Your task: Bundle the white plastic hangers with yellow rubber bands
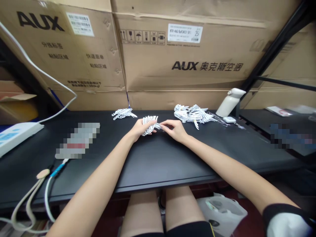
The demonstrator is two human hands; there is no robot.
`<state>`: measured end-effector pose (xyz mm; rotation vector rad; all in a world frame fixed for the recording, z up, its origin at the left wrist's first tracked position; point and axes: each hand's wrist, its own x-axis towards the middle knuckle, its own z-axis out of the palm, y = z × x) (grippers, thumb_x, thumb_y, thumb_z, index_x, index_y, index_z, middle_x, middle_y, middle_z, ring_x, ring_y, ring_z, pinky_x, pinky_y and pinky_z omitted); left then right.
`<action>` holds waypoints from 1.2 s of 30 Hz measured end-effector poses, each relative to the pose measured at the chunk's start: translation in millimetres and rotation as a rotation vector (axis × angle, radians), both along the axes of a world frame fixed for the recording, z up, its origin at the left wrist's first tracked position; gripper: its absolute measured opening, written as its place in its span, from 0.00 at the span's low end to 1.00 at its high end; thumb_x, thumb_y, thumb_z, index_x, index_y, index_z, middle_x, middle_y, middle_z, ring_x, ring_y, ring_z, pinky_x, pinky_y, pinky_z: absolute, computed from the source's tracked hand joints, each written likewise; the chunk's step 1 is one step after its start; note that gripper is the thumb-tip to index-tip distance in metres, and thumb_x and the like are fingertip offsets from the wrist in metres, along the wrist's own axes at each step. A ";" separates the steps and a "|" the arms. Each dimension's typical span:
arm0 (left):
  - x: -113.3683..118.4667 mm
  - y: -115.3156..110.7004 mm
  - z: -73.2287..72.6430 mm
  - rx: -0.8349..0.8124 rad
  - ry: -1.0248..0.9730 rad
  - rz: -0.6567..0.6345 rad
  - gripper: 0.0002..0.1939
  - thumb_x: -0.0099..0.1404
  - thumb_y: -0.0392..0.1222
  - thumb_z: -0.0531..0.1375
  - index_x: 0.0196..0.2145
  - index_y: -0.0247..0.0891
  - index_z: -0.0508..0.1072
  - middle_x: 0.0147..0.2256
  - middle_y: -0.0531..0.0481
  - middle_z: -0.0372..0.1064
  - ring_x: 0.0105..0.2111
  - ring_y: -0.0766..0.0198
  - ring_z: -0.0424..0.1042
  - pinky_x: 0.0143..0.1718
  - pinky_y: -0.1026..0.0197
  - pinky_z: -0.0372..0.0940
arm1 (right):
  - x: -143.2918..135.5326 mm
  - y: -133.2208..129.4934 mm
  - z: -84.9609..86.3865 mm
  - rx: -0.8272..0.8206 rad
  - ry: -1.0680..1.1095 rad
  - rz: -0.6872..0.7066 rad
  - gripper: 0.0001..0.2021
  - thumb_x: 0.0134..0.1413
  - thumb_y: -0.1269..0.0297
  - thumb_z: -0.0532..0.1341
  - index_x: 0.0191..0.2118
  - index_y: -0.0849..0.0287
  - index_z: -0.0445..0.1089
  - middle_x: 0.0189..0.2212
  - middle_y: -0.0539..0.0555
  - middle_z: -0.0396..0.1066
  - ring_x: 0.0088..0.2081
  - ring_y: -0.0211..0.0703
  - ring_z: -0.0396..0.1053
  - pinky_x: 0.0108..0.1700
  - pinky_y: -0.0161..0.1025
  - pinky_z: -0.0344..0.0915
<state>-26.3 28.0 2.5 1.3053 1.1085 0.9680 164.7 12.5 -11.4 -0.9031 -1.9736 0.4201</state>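
Observation:
My left hand [141, 129] is wrapped round a bundle of white hooks [149, 125] just above the black table. From the right, my right hand [174, 129] pinches the thin ends of the bundle between thumb and fingertips. Behind my left hand lies a small group of similar white hooks [123, 113]. A larger heap of white bundles [195, 115] rests behind and to the right of my right hand. How many hooks the left hand holds is too fine to count.
Cardboard boxes [182, 75] stand along the back of the table [163, 164]. A white bottle [229, 102] and a small white case [229, 120] are at the back right. A blurred-out phone-like object [79, 140], cables and a power strip [17, 135] lie left.

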 end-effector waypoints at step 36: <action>0.3 -0.9 1.8 0.004 0.060 -0.010 0.20 0.53 0.50 0.67 0.38 0.32 0.75 0.34 0.43 0.77 0.27 0.61 0.76 0.24 0.65 0.68 | -1.4 1.1 -3.8 -0.013 0.028 0.032 0.10 0.57 0.61 0.58 0.33 0.61 0.73 0.27 0.53 0.74 0.26 0.38 0.69 0.30 0.34 0.65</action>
